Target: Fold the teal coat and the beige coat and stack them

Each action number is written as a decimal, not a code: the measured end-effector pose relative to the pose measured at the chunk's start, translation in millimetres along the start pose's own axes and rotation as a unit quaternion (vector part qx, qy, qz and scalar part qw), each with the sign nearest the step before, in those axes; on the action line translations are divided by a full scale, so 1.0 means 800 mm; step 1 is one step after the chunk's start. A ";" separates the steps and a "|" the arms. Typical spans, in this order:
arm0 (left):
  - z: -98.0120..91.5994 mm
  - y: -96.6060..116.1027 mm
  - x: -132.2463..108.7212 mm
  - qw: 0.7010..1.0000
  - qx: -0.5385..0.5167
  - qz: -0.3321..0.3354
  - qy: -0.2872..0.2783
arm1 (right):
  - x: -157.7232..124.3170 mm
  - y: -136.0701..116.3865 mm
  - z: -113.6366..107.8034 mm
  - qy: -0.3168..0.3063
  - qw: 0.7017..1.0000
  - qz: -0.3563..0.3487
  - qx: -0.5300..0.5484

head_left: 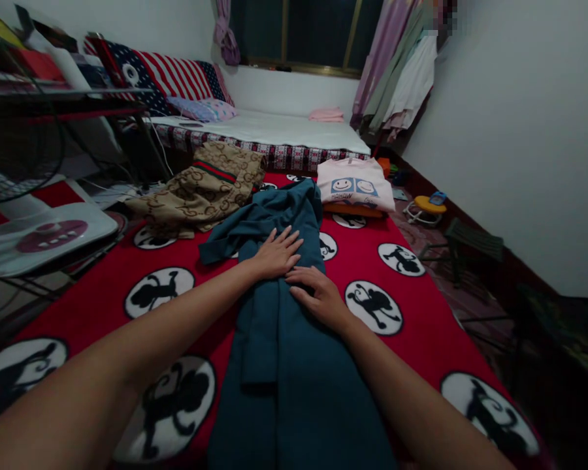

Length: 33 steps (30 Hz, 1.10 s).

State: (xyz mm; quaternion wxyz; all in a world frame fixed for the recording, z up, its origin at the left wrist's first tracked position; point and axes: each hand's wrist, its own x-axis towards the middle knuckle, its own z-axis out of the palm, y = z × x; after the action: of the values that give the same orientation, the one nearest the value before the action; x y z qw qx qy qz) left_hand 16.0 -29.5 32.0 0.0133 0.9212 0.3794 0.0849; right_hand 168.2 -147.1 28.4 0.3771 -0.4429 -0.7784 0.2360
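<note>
A dark teal garment [284, 365] lies lengthwise down the middle of a red blanket [396, 326] printed with black-and-white monkey circles. My left hand [276, 253] rests flat on the garment's middle, fingers spread and open. My right hand [318, 297] lies flat on the cloth just beside and below it, fingers stretched toward the left. Neither hand holds anything. The garment's upper part [274, 215] is bunched and folded toward the far end.
A brown patterned garment [200, 189] lies at the blanket's far left. A folded pink shirt with smiley faces [355, 184] sits at the far right. Behind is a white mattress [274, 130] with pillows. A fan [44, 228] stands left; a small stool [424, 209] right.
</note>
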 end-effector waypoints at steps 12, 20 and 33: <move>-0.023 -0.011 -0.024 0.982 -0.045 -0.107 0.145 | 0.001 0.014 -0.034 0.112 0.986 0.072 -0.103; -0.048 -0.035 0.054 0.971 -0.029 -0.217 0.096 | -0.015 -0.025 -0.028 -0.034 0.979 0.041 -0.195; -0.014 -0.016 0.095 0.959 -0.093 -0.175 0.201 | -0.018 -0.011 -0.053 -0.084 0.950 0.131 -0.272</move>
State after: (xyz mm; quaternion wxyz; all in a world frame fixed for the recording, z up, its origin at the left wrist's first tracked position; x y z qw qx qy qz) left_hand 58.1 32.6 53.0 0.0368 0.7988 0.5204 0.2997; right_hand 202.2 -162.6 55.0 0.1413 -0.6057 -0.7768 0.0990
